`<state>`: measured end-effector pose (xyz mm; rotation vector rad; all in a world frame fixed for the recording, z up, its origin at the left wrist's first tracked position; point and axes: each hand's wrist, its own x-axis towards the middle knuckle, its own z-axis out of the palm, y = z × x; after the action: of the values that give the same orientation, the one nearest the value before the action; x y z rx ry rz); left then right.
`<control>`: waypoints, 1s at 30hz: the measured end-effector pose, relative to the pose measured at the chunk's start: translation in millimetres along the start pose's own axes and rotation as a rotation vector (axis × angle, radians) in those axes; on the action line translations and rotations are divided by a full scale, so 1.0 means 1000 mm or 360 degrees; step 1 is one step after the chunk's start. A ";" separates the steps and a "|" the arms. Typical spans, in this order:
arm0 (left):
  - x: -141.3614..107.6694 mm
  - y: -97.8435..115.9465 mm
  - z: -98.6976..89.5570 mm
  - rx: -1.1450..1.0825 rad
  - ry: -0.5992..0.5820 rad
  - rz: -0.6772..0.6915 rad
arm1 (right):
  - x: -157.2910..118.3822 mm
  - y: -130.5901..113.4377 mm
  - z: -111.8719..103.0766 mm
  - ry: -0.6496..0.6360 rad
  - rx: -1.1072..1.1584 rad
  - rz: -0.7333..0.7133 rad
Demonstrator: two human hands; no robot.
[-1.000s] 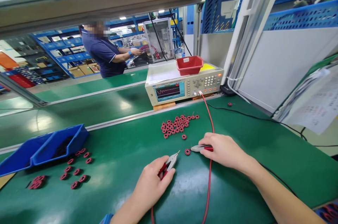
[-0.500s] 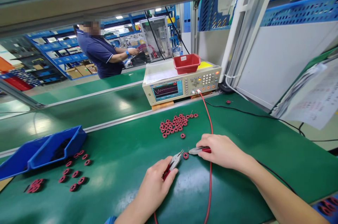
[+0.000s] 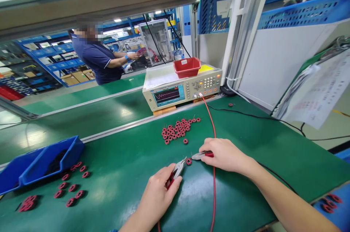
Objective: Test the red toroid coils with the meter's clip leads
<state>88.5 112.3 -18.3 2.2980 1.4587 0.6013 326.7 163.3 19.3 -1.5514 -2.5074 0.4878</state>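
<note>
My left hand [image 3: 161,188] is closed around a metal-jawed test clip [image 3: 179,167] with red grips. Its jaws reach the left side of a small red-and-black toroidal coil [image 3: 188,161] on the green mat. From the other side, my right hand [image 3: 221,154] pinches a second red-gripped test clip [image 3: 199,155], its tip at a thin lead on the coil's right. I cannot tell how firmly either clip grips a lead. Just beyond lies a single loose coil [image 3: 185,141], and past it a cluster of similar coils [image 3: 177,130].
A bench tester [image 3: 183,91] with a waveform on its screen carries a red tray [image 3: 187,67]. Its red cable [image 3: 214,188] runs under my right hand. Blue bins [image 3: 51,162] and scattered coils [image 3: 72,188] are on the left. A person [image 3: 95,53] works beyond the bench.
The view has turned slightly right, so the scene sits further left. Both hands keep their clips at the same coil, with little movement relative to it.
</note>
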 end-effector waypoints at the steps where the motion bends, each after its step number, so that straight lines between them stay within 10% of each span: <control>1: 0.000 0.000 0.000 -0.0004 0.0005 0.0004 | 0.000 0.000 0.000 0.0004 0.0001 -0.0004; 30: 0.005 -0.009 -0.020 -0.0085 -0.0157 -0.0071 | 0.004 0.006 0.003 0.0095 0.0244 0.0073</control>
<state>73.3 121.7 -5.4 2.2154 1.4270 0.5011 329.0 168.7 14.6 -1.5448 -2.3356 0.6151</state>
